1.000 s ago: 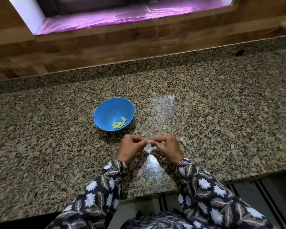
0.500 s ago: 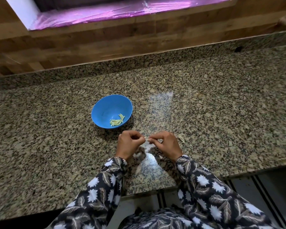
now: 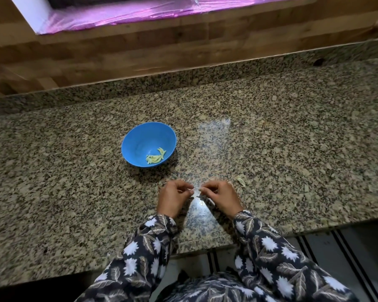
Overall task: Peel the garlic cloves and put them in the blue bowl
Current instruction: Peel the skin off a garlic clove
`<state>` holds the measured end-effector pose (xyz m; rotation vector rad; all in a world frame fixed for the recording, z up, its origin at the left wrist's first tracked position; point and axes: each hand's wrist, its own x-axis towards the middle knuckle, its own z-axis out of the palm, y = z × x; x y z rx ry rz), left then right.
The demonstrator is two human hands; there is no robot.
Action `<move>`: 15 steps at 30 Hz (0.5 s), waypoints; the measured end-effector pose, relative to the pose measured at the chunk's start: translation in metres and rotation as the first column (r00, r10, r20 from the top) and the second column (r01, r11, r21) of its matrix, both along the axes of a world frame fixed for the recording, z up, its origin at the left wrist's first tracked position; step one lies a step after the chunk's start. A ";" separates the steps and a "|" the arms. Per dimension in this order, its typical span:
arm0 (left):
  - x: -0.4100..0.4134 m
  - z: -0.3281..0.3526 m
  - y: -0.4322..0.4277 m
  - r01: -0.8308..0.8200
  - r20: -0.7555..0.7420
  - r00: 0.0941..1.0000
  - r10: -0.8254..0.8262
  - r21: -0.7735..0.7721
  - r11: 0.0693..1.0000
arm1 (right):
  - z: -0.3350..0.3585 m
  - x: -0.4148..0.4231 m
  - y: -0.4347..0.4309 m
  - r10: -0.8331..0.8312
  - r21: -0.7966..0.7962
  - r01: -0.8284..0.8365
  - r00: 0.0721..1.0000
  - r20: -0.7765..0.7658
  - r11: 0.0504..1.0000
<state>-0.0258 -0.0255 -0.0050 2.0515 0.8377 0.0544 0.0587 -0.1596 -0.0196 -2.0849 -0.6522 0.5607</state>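
Filling most of the view, the speckled granite surface (image 3: 74,192) carries the blue bowl (image 3: 138,144), and all other places here are given from this bowl. Behind the bowl, the surface rises into a low granite upstand, and over this there is a wall of brown wooden planks (image 3: 118,51). Further behind, at the top edge, a shiny pink-purple sheet (image 3: 140,12) lies in a window opening.

In front of the bowl, two sleeves with a dark pattern of white flowers and leaves come in from the bottom edge, the left sleeve (image 3: 144,247) and the right sleeve (image 3: 271,247).

The bowl stands upright on the surface. Inside it, against the wall on the front right side, lies a small heap of peeled garlic cloves (image 3: 155,158), pale yellow-green.

The left hand (image 3: 172,198) is in front of the bowl and a little to its right; the right hand (image 3: 222,197) is more to the right. Both hands are just over the surface with their fingers curled, and their fingertips come together on one small pale garlic clove (image 3: 196,189), each hand pinching one end. It is too small to see how much skin is on it.

To the right of the bowl and beyond the right hand, a small scrap of garlic skin (image 3: 241,180) lies on the surface.
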 end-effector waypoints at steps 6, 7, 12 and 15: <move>-0.002 0.003 -0.005 0.000 -0.019 1.000 0.002 0.117 0.993 | -0.001 -0.003 -0.002 0.006 0.001 -0.006 1.000 -0.027 1.000; -0.003 0.004 -0.006 0.006 -0.038 0.999 0.001 0.175 0.985 | -0.001 -0.003 -0.001 0.003 0.014 -0.003 0.999 -0.035 1.000; -0.002 0.005 -0.008 0.018 0.169 0.985 -0.023 0.033 0.999 | 0.001 -0.005 0.001 0.011 0.045 -0.009 0.999 -0.044 0.999; -0.002 0.002 -0.006 0.042 0.233 0.972 -0.012 -0.125 0.991 | 0.002 -0.005 0.002 0.017 0.024 -0.016 0.999 -0.034 1.000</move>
